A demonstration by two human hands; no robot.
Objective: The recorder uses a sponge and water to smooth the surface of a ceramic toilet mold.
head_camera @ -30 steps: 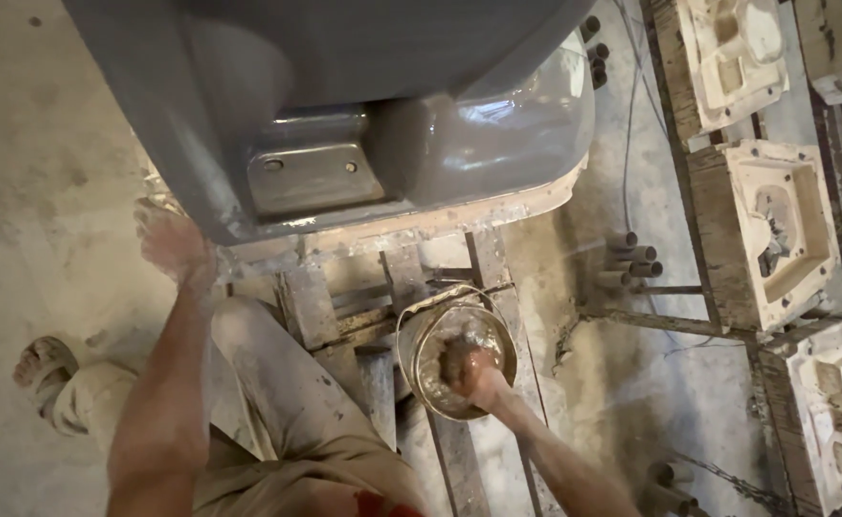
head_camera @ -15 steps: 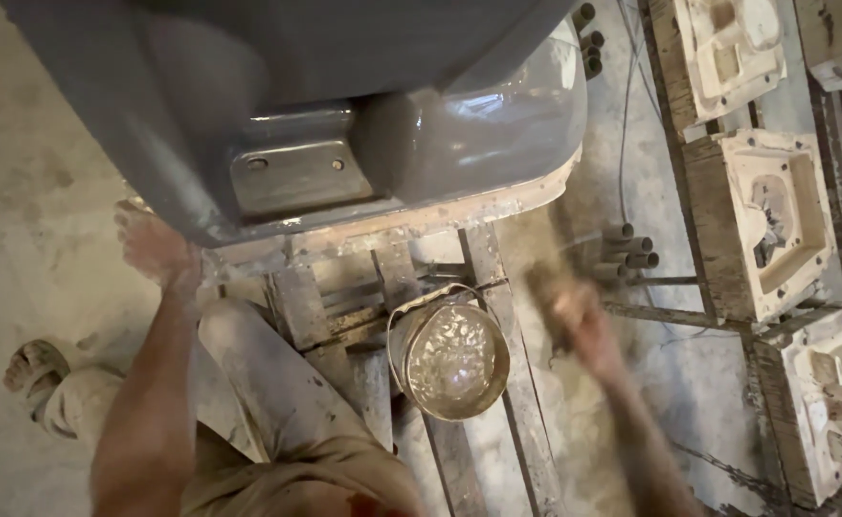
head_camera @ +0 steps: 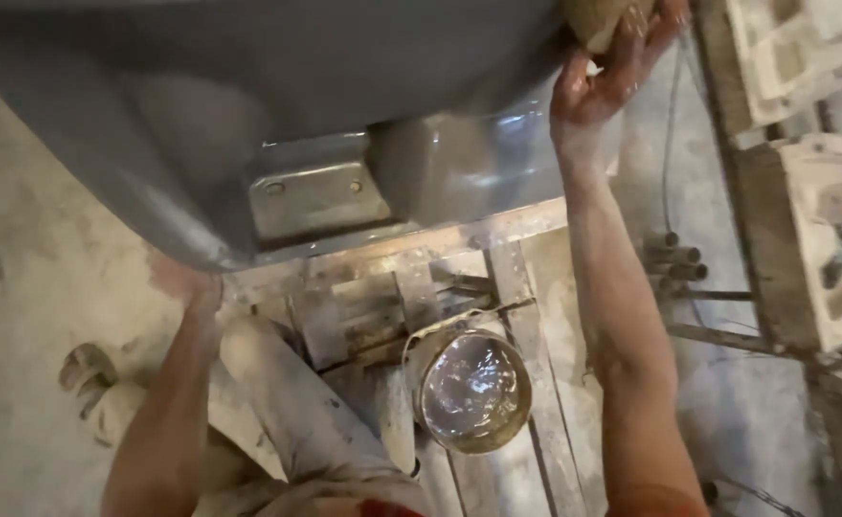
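Note:
A large grey glossy cast piece (head_camera: 277, 124), shaped like a basin, rests on a low wooden frame (head_camera: 497, 239). My left hand (head_camera: 186, 287) presses against its lower left edge, partly hidden under the rim. My right hand (head_camera: 612, 67) is raised at the piece's upper right side and grips a tan sponge (head_camera: 598, 19) against the surface. Below, a small metal bucket (head_camera: 471, 391) of cloudy water stands on the frame's slats between my arms.
White plaster moulds (head_camera: 823, 239) line the right side, another (head_camera: 785, 48) at top right. Short pipes (head_camera: 674, 258) and a cable (head_camera: 670, 144) lie on the wet floor. My bent knee (head_camera: 277, 383) and sandalled foot (head_camera: 86, 369) are at lower left.
My right hand has left the bucket and risen to the piece's upper right side, carrying the sponge. The view has shifted closer. My left hand stays at the rim.

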